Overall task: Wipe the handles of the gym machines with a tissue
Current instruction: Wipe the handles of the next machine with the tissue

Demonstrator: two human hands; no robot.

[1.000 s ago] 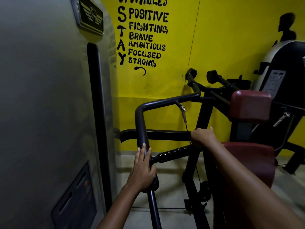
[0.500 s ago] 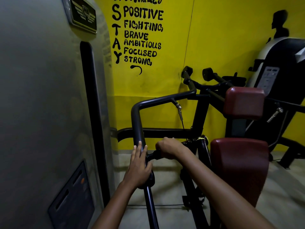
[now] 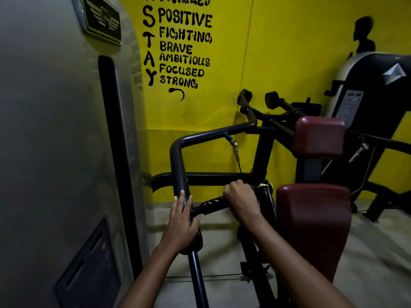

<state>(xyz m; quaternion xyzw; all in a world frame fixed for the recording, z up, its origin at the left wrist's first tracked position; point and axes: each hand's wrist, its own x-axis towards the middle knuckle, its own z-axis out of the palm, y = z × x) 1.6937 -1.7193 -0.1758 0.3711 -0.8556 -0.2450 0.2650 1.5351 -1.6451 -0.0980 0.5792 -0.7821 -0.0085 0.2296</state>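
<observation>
The left hand (image 3: pixel 181 225) lies on the upright black bar (image 3: pixel 179 167) with its fingers (image 3: pixel 180 201) straight and flat along it, most likely to keep the bar from swinging. Just past it, the right hand (image 3: pixel 242 200) has its fingers curled tight round the bumpy side handle (image 3: pixel 210 204), near the end by the red seat (image 3: pixel 313 221), which looks like a rubbing hold; the tissue must be tucked inside that fist, because I cannot see it. Farther back a red pad (image 3: pixel 318 136) and two more handles (image 3: pixel 258 101) wait by the yellow wall (image 3: pixel 289 52).
</observation>
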